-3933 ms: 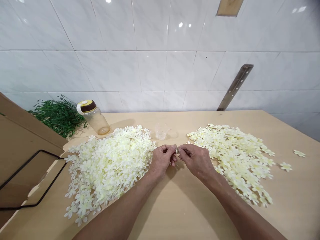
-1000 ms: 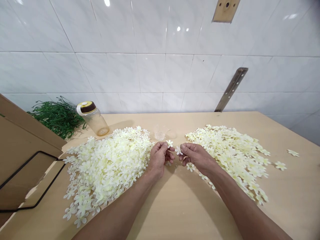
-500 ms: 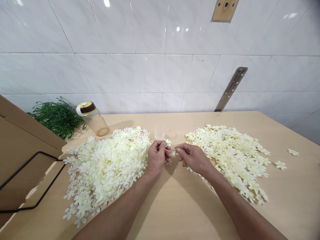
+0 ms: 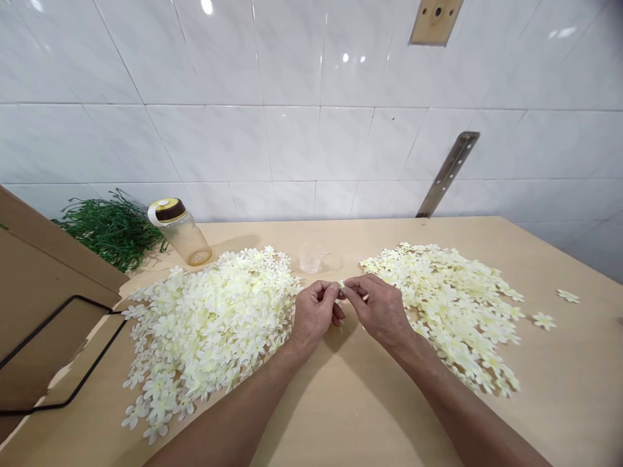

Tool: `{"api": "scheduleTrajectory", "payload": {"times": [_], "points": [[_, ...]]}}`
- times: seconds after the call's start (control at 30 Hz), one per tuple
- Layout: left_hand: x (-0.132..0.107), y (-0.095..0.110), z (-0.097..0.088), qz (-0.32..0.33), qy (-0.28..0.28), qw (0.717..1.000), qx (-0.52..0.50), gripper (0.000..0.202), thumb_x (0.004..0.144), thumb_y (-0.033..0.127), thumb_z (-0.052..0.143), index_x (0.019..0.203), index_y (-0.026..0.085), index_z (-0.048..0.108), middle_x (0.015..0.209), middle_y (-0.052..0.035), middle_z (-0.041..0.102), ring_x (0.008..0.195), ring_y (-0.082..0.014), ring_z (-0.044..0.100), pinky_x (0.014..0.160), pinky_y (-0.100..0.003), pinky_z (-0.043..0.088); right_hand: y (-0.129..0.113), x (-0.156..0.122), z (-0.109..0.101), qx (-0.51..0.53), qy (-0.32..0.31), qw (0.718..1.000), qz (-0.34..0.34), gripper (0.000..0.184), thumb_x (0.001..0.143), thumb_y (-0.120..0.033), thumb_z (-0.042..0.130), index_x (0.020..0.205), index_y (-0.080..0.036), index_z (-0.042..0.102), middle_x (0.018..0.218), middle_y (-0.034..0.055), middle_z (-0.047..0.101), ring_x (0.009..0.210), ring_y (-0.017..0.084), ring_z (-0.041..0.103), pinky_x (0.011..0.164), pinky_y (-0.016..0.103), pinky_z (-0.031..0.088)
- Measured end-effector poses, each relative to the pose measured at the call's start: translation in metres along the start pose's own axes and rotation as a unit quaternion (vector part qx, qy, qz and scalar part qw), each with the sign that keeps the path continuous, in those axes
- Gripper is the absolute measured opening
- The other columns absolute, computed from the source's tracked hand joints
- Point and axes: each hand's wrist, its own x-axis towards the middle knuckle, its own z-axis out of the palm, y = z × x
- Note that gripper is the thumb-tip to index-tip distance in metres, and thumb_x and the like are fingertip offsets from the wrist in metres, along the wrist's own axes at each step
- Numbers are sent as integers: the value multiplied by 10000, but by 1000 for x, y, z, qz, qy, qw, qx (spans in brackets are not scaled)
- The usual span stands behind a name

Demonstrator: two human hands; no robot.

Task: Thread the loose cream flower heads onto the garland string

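My left hand (image 4: 314, 314) pinches a small cream artificial flower (image 4: 341, 284) between thumb and forefinger. At the same flower, the fingertips of my right hand (image 4: 382, 308) are closed from the other side, with both thumbs almost touching. Most of the flower is hidden by the fingers. Just behind the hands stands a small clear plastic cup (image 4: 310, 263). Left of my left hand spreads a thick heap of pale flowers (image 4: 209, 324). A flatter pile of yellowish cream flowers (image 4: 462, 311) lies beyond and to the right of my right hand.
A clear bottle with a brown and yellow lid (image 4: 187, 240) stands at the back left, beside green artificial stems (image 4: 114, 227). A cardboard box (image 4: 48, 272) and a black wire frame (image 4: 73, 402) edge the left side. The tiled wall (image 4: 292, 143) closes the back.
My right hand has moved left to meet my left hand at the flower. My left hand has shifted slightly right and down. The flower now sits between both sets of fingertips.
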Motion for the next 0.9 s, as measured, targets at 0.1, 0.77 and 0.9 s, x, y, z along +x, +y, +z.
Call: {"api": "scheduleTrajectory", "payload": {"times": [0.1, 0.77, 0.9], "points": [[1, -1, -1, -5, -8, 1000, 0, 286, 847, 407, 583, 779, 136, 645, 506, 4, 601, 368, -101, 524, 369, -201, 450, 0, -1, -1, -20, 2, 1000, -2, 80, 864, -190, 616, 863, -205, 694, 803, 18, 702, 734, 149, 646, 680, 250, 484], [3, 1, -1, -39, -8, 998, -55, 284, 777, 399, 672, 744, 117, 651, 679, -56, 674, 417, -92, 546, 366, -198, 444, -8, 5, -12, 50, -88, 986, 131, 161, 875, -273, 587, 833, -240, 739, 661, -31, 712, 610, 131, 662, 601, 219, 443], [1, 2, 0, -36, -5, 999, -35, 299, 782, 413, 660, 708, 124, 635, 592, -36, 645, 377, -95, 522, 345, -205, 437, -7, 4, -14, 42, -102, 987, 118, 180, 879, -271, 563, 820, -235, 729, 644, -25, 706, 594, 139, 654, 597, 229, 442]]}}
